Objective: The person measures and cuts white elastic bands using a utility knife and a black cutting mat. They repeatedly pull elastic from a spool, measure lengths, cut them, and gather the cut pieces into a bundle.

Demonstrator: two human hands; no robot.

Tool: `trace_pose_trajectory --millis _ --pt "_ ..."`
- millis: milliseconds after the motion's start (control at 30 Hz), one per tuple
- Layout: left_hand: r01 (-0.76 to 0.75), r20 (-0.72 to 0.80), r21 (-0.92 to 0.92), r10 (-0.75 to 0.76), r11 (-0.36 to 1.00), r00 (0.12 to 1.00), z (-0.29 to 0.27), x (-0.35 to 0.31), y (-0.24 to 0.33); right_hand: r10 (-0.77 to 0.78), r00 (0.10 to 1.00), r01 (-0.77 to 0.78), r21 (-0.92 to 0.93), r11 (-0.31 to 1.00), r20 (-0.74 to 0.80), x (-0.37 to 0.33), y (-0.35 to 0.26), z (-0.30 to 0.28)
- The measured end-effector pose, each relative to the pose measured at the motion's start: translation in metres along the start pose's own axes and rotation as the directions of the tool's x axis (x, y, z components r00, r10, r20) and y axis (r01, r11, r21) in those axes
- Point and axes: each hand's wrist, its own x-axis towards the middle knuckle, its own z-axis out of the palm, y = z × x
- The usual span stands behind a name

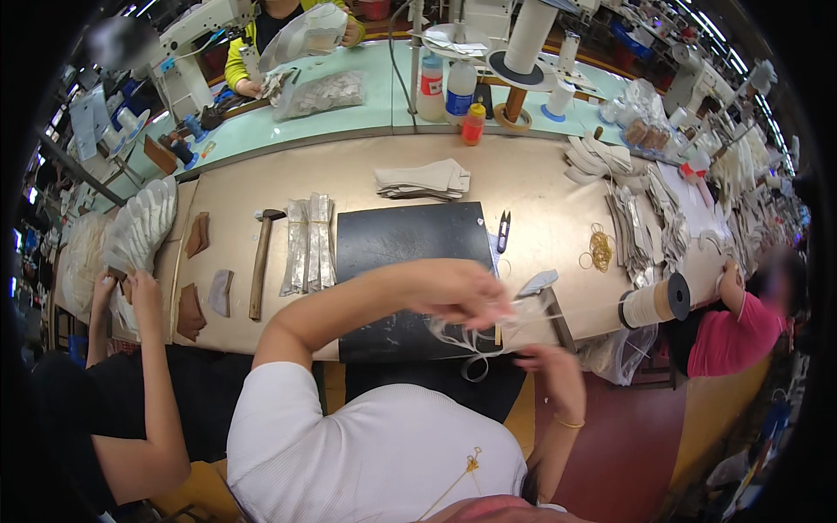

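Observation:
My left hand [471,298] is over the right edge of a black mat [410,244], blurred by motion, its fingers closed on thin white tape [475,338]. Loops of the tape hang below that hand at the table's front edge. My right hand [554,370], a gold bangle at its wrist, is lower and to the right, near the tape; motion smears its fingers, so I cannot make out its grip. A pale strand stretches toward a spool of cream tape [647,302] on the right. Just beyond my hands lies a small grey-white piece [538,282].
Dark snips [504,232], a hammer [261,261], bundled strips [308,244], stacked pale pieces [423,179] and rubber bands [600,249] lie on the table. Brown pieces [198,235] are at left. Co-workers sit left, right and across, where bottles [460,90] and thread cones [529,39] stand.

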Motion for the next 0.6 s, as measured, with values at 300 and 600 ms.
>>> trace_pose_trajectory --millis 300,600 --pt "-0.124 -0.148 0.183 0.152 0.975 0.977 0.013 -0.099 -0.022 0.140 0.824 0.441 0.776 0.451 -0.550 0.067 0.085 -0.212" --pt "-0.226 -0.580 0.121 0.253 0.967 0.774 -0.040 0.037 -0.057 -0.144 0.787 0.155 -0.034 0.987 -0.600 0.052 -0.016 -0.024"
